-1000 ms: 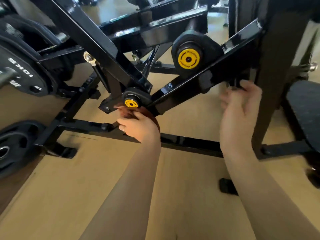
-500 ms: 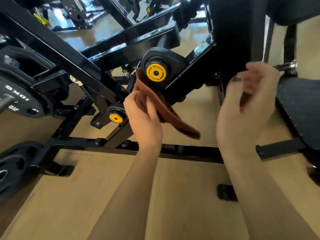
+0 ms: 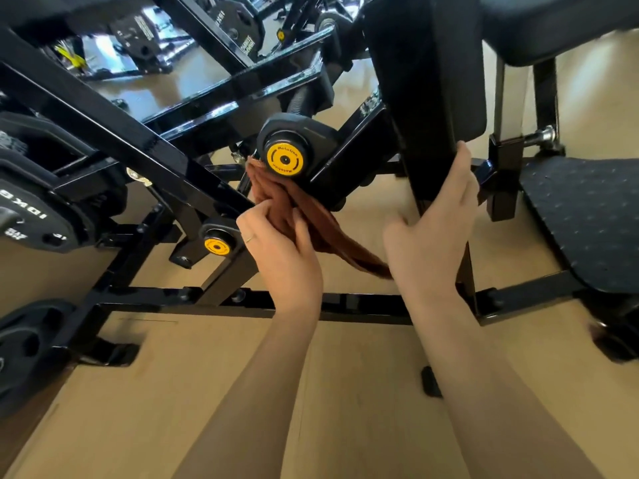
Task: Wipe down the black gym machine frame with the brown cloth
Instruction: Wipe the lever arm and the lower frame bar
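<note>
left hand: fingers curled, gripping one crumpled brown cloth | cloth: pressed under larger yellow-capped pivot on black steel gym machine frame, tail trailing toward 4 o'clock | right hand: fingers straight, resting on black upright pad | yellow caps: 2 | hands: 2
</note>
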The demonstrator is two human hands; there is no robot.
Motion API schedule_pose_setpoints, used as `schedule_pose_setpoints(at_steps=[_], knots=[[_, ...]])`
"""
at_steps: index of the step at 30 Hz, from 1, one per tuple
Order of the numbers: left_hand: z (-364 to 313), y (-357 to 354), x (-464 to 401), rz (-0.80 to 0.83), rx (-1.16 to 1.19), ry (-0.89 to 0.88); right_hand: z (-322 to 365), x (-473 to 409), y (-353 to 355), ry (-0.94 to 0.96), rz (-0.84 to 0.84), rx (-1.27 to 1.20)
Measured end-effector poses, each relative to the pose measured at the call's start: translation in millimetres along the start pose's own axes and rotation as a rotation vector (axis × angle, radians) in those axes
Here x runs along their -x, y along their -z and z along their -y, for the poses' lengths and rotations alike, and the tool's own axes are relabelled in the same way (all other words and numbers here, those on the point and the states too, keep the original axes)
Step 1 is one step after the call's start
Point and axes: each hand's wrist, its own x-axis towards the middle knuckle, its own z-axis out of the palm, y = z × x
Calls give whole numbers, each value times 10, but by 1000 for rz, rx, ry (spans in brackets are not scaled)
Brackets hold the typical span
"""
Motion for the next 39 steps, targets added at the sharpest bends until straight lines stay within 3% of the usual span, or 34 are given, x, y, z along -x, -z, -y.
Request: schedule_pose_setpoints(at_steps=[5,8,13,17,19,24,29,36,39], knots=[[54,40,-75,-79,28,192,18,0,65,-6,45,-44],[-234,-95,97,-84,21,21,58,8,77,-28,33,-69],[-490,-338,322,-83,74,-86,71,5,145,-66,43,-204],[-753,-404,221,76,12,-564,55,-6,189,-102,45,-319],[-884,-490,43,59,-13,-676,36,-24,205,-124,50,-344],[-454,-399,-130,63,-84,-644,79,-52,224,-158,48,-375],[-70,-302,23,-28,-104,-474,83,-56,231,-176,65,-369],[-501,-513,-77,-12,-176,-799,55,-64,227,-129,71,-356],[-226,-398,-169,19,-226,-890,79,-39,173,-96,28,-270]])
